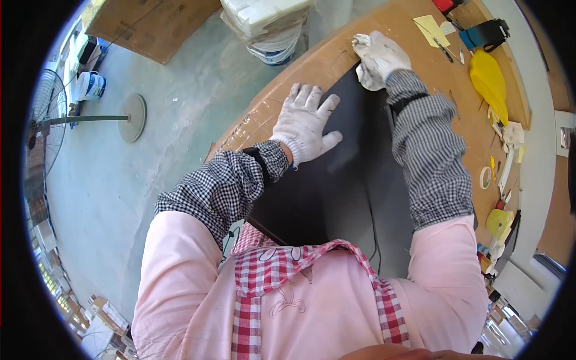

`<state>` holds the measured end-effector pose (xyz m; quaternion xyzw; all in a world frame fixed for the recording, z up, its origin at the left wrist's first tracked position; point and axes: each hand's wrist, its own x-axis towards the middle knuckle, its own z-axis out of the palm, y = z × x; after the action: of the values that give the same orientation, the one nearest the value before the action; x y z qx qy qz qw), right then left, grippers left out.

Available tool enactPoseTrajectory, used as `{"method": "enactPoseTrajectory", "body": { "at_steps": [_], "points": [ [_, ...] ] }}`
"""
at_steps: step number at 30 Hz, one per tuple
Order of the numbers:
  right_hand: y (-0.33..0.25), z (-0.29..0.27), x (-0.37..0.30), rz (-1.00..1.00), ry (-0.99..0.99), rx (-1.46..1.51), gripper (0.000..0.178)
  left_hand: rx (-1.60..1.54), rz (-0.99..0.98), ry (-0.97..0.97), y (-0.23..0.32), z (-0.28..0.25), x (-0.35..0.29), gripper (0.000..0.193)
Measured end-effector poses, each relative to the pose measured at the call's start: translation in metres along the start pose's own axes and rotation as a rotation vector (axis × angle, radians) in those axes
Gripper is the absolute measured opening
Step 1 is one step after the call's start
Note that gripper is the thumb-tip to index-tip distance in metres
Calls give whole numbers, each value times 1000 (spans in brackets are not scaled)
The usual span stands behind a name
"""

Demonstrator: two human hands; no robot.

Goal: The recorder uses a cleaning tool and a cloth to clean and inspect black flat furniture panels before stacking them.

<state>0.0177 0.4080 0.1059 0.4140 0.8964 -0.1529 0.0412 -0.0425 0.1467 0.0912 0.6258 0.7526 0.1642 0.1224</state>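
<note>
A large dark panel (318,198) with a smooth, slightly glossy surface lies on the cardboard-covered table (273,102) before me. My left hand (307,120), in a white knitted glove, rests on the panel near its left edge with the fingers spread. Around a crumpled white cloth (370,80) my right hand (389,55) is closed, its glove smudged at the fingers. It is at the panel's far end, and the cloth shows on both sides of the fingers. A thin dark cable (369,210) runs over the panel toward my body.
Along the table's right side lie a yellow bag-like item (489,84), a tape roll (485,177), yellow paper (431,30) and small tools. Beyond the left edge stand a wrapped bucket (276,48), a big cardboard box (147,27) and a floor fan (49,120).
</note>
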Motion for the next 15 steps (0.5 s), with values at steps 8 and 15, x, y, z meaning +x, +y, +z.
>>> {"method": "enactPoseTrajectory", "body": {
  "at_steps": [8, 15],
  "points": [
    [56, 7, -36, -68, 5, -183, 47, -58, -2, -44, -3, -4, 2, 71],
    [-17, -18, -39, -185, 31, -25, 50, -86, 7, -52, -8, -3, 0, 74]
  ]
}}
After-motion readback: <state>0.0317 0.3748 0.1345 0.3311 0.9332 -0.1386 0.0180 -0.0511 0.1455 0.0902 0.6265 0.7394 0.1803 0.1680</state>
